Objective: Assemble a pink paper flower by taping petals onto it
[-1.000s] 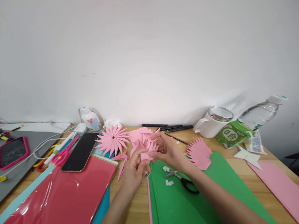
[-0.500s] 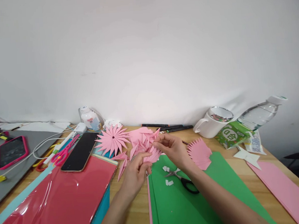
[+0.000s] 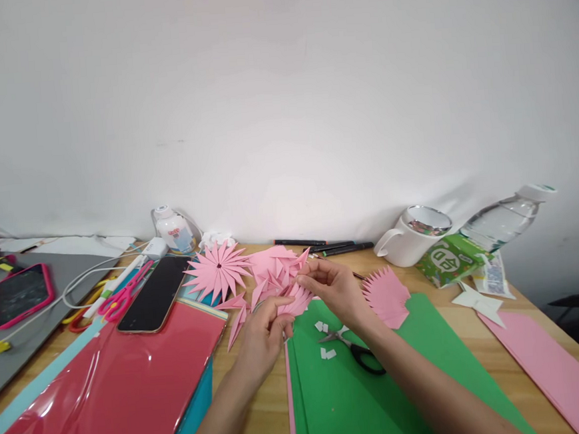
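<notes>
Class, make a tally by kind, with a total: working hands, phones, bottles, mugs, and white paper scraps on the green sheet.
Hands (left hand, right hand): 2
Phones (black phone, pink-cased phone): 2
Bottles (white bottle, clear bottle): 2
Mugs (white mug): 1
White scraps: 4
Total: 11

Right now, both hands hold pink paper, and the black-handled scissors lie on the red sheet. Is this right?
One detail is wrong: the black-handled scissors lie on the green sheet, as the head view shows. The left hand and right hand do hold pink paper.
</notes>
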`<state>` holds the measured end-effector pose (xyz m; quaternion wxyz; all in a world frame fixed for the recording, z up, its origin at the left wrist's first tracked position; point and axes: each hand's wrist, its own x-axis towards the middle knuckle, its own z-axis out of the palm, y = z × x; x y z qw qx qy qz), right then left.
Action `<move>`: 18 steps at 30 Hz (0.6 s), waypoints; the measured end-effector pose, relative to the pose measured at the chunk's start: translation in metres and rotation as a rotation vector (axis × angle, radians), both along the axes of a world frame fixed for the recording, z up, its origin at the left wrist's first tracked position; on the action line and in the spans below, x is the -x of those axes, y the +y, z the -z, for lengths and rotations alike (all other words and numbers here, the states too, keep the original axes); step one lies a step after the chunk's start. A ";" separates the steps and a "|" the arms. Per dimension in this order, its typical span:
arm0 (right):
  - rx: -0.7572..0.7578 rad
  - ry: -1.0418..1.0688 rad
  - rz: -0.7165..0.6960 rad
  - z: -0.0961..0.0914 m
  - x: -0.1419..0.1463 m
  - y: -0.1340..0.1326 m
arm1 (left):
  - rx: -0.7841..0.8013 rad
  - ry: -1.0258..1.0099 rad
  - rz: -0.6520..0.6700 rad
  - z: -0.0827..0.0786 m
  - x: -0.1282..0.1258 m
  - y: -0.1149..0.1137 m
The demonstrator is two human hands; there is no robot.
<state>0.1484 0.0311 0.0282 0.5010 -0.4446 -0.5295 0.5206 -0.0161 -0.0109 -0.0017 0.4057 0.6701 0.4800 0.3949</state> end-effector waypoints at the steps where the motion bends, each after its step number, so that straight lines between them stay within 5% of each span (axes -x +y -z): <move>1: 0.005 0.009 -0.005 0.000 0.000 0.000 | -0.017 0.014 -0.016 0.000 0.000 0.000; 8: 0.028 -0.006 -0.017 -0.003 -0.003 0.000 | -0.083 0.088 -0.046 0.001 0.001 0.000; 14: 0.003 0.013 -0.005 -0.005 0.000 -0.004 | -0.308 0.078 -0.093 0.000 0.001 0.001; 18: -0.047 0.021 -0.007 -0.002 0.002 -0.005 | -0.284 0.055 -0.083 0.002 0.002 0.001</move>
